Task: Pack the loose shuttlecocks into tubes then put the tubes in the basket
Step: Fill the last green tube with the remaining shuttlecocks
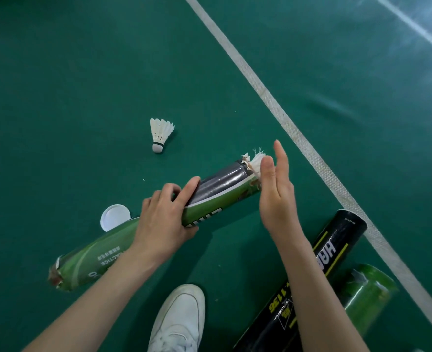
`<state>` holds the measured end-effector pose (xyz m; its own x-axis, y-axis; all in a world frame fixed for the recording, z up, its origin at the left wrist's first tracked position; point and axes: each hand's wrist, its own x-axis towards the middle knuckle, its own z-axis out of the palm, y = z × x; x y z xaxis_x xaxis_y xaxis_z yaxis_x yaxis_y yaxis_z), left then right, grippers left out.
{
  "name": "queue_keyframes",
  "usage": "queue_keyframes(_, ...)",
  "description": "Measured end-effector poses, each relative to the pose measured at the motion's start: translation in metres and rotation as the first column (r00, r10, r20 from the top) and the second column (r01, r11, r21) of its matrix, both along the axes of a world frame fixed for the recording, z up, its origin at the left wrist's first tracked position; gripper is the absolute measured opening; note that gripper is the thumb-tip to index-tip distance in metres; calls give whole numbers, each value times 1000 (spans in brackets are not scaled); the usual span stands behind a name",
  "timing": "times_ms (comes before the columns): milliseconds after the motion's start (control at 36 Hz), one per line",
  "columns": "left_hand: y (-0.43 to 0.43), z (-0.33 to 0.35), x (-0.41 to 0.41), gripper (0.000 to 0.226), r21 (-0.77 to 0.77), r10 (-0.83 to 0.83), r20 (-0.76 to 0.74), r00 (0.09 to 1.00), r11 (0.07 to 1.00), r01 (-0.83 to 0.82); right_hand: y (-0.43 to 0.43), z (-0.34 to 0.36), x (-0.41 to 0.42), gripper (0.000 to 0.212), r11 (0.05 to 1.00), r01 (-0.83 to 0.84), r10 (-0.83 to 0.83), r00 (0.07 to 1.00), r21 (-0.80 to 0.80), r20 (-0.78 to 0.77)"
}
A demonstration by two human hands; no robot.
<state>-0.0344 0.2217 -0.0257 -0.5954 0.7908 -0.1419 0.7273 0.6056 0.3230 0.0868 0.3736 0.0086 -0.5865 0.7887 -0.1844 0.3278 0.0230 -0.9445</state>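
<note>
My left hand [165, 215] grips the middle of a green and grey shuttlecock tube [220, 193] held slantwise above the floor. White feathers of a shuttlecock [254, 160] stick out of its torn far end. My right hand [276, 191], fingers straight, is flat against that end, touching the feathers. One loose white shuttlecock [160, 134] lies on the green floor beyond the tube, cork end toward me. A white tube cap [114, 217] lies on the floor, partly behind the tube.
A black tube with yellow print [334, 252] and a green tube [367, 293] lie on the floor at my right. My white shoe [180, 318] is at the bottom centre. A white court line [298, 138] runs diagonally across the floor.
</note>
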Motion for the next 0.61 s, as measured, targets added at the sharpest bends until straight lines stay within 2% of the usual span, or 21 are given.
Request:
queue_keyframes(139,-5,3,-5,93,8,-6,-43,999,1000,6,5,-2,8,73,994,-92,94,995,-64,31)
queue_keyframes(306,-2,3,-5,93,57,-38,-63,997,998,41,14,9,9,84,934,-222,236,972,-281,16)
queue_keyframes(472,0,-1,-7,92,-24,30,0,1000,999,-30,23,-12,-9,95,929,-179,199,979,-324,30)
queue_keyframes(556,-3,-7,-13,93,-48,83,34,996,996,-81,24,-25,-19,84,951,-120,127,992,-286,6)
queue_keyframes(611,-9,-11,-19,92,-63,119,43,992,991,-117,21,-27,-25,55,961,-96,91,995,-258,-33)
